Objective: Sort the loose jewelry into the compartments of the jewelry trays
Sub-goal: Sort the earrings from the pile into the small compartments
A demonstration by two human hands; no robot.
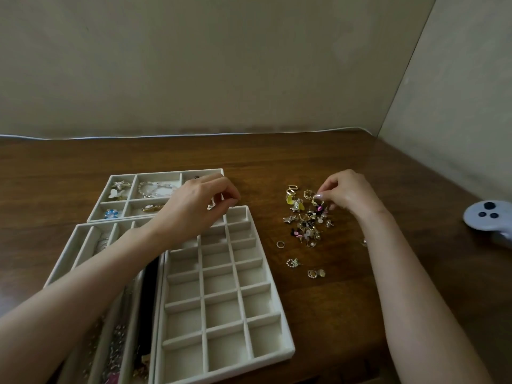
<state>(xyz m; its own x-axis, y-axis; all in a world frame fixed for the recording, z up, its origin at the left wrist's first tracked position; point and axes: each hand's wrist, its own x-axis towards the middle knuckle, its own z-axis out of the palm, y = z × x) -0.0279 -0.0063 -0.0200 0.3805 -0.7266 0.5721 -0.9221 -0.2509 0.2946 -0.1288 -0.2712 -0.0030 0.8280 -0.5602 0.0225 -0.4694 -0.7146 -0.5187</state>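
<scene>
Over the loose pile (306, 223), right hand (347, 195) pinched 1 gold piece (315, 200); left hand (199, 206) curled above grid tray (280, 314), hold indeterminable.

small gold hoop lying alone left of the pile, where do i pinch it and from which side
Probably pinch the small gold hoop across its thin rim from straight above, squeezing opposite sides. It lies flat on the brown wooden table, apart from the loose jewelry pile, so nothing crowds it and no edge is raised to hook.
</scene>
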